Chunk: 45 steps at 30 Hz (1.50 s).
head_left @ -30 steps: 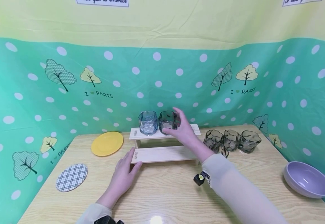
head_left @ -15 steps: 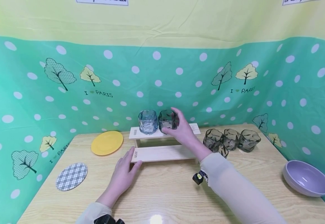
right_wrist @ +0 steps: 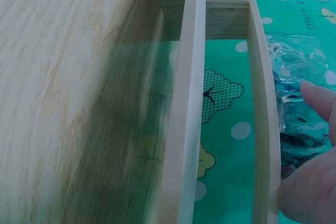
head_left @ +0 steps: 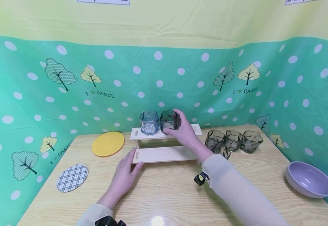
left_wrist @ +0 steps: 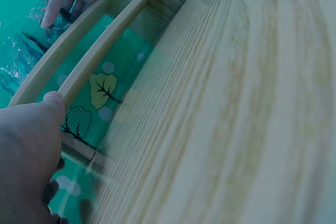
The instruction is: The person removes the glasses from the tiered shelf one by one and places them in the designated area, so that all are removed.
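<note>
A two-step wooden rack [head_left: 164, 154] stands at the table's middle. On its upper step a blue glass [head_left: 149, 122] and a dark grey glass [head_left: 166, 121] stand side by side. My right hand [head_left: 175, 124] curls round the dark grey glass, index finger over its right side and thumb low at its front. The right wrist view shows that glass [right_wrist: 299, 129] between finger and thumb [right_wrist: 310, 192]. My left hand [head_left: 128, 163] lies flat on the table, fingers straight, touching the left end of the lower step. In the left wrist view its thumb [left_wrist: 52, 103] meets the rack [left_wrist: 105, 40].
Several dark glasses [head_left: 233, 141] are grouped right of the rack. A purple bowl [head_left: 309, 179] sits near the table's right edge. A yellow plate [head_left: 108, 143] and a plaid coaster [head_left: 72, 177] lie on the left. Green dotted cloth walls the table on three sides.
</note>
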Tool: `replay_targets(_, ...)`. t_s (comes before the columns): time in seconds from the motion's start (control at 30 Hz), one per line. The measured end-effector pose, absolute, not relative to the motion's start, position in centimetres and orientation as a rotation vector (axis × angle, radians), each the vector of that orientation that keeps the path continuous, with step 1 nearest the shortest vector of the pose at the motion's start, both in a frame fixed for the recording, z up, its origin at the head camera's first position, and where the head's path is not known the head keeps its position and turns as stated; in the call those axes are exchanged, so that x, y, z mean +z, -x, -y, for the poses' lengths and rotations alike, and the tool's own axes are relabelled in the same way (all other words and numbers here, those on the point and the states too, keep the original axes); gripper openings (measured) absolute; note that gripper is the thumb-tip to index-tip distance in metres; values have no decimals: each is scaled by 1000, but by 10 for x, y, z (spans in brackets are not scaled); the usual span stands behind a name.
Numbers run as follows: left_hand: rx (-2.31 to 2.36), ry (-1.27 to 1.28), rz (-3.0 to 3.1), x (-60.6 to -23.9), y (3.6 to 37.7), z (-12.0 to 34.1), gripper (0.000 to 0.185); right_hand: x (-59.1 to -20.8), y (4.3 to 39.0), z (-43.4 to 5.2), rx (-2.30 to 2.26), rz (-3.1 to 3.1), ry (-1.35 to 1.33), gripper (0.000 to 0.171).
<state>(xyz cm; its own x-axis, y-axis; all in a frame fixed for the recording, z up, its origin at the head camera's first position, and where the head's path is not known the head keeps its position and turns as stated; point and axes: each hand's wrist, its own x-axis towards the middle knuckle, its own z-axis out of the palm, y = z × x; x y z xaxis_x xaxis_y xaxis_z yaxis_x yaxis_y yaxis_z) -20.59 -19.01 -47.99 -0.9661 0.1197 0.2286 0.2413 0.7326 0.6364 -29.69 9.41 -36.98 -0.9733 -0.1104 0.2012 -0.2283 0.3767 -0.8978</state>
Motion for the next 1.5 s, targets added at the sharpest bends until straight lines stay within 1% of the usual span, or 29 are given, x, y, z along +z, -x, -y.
replay_targets(0.77,-1042,313,2707,-482,203,189,75,-369,296,-92,1718,2503,-238,100)
replay_targets(1.03,-1043,307,2736,-481,203,189,77,-367,294,-92,1722,2500,-191,100)
replay_targets(1.2,-1044,307,2736,-480,203,188,77,-361,289,-94,1711,2507,-168,101)
replay_targets(1.5,-1036,307,2731,-478,203,189,76,-347,274,-101,1747,2468,-207,102)
